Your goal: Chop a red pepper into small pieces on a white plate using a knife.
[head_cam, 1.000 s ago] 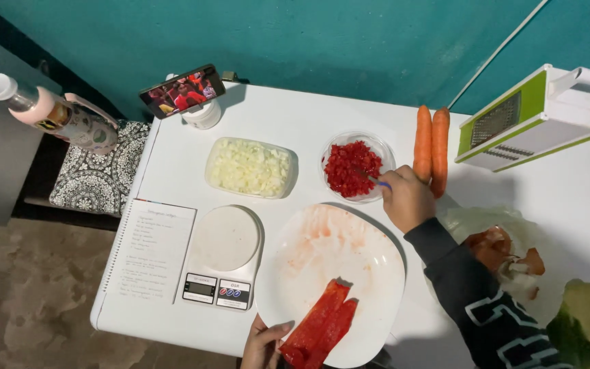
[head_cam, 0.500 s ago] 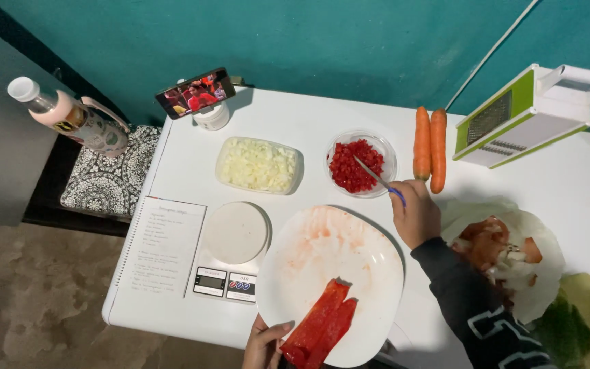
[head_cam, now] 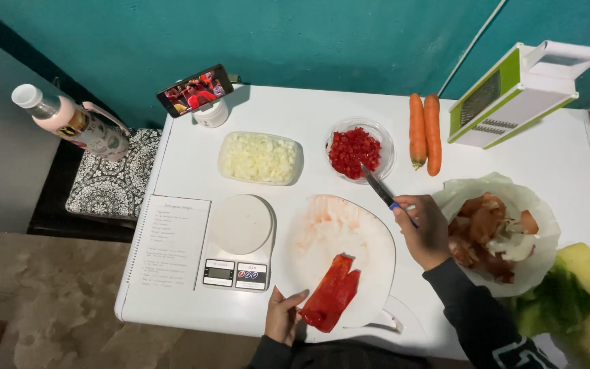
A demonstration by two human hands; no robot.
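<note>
Red pepper strips point(head_cam: 330, 295) lie uncut at the near edge of the white cutting board point(head_cam: 349, 232), left hand point(head_cam: 283, 316) fingertips pinching them. Right hand point(head_cam: 423, 231) closed around knife point(head_cam: 380, 190). Bowl point(head_cam: 358, 149) already holds diced pepper; these strips remain.

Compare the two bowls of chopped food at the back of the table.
The onion tub is rectangular and holds pale diced pieces; the pepper bowl is round and holds red ones. The tub is larger and sits left; the bowl sits nearer the knife. Both are clear and uncovered.
</note>
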